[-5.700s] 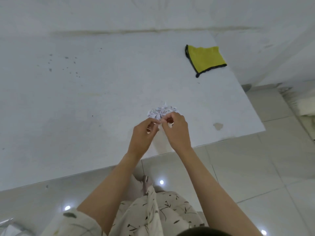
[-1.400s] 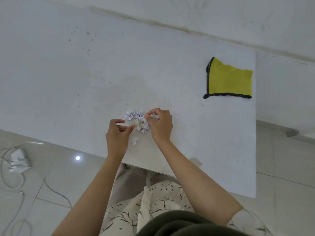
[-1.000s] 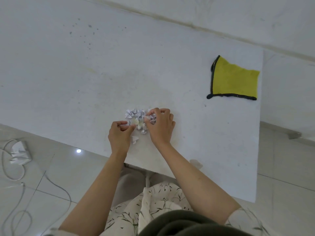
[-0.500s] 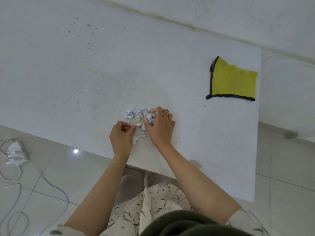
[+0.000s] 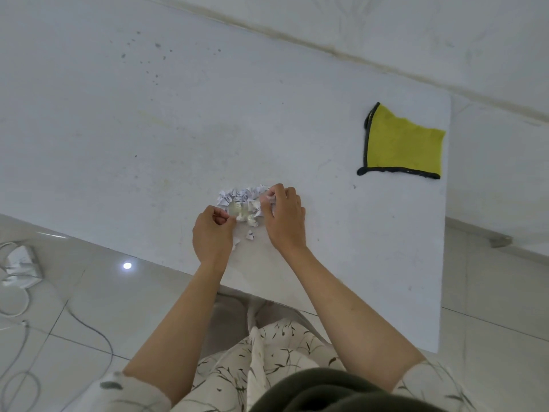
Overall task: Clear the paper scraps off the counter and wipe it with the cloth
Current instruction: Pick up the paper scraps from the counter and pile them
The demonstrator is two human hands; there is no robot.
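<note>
A small heap of torn white paper scraps (image 5: 242, 200) lies near the front edge of the white counter (image 5: 148, 129). My left hand (image 5: 212, 234) rests at the heap's near left side, fingers curled with thumb and forefinger pinched at a scrap. My right hand (image 5: 285, 217) covers the heap's right side, its fingertips closed on scraps. One loose scrap (image 5: 250, 234) lies between the two hands. The yellow cloth (image 5: 405, 144) with a black hem lies flat at the counter's far right, apart from both hands.
The counter ends in a right edge (image 5: 442, 263) close to the cloth and a front edge near my wrists. A wall runs along the back. On the tiled floor at the left lie a white power adapter (image 5: 22, 263) and looping cables (image 5: 17, 352).
Over the last second both hands stayed at the heap; the right fingers shifted a little over the scraps, gathering them. The cloth has not moved.
</note>
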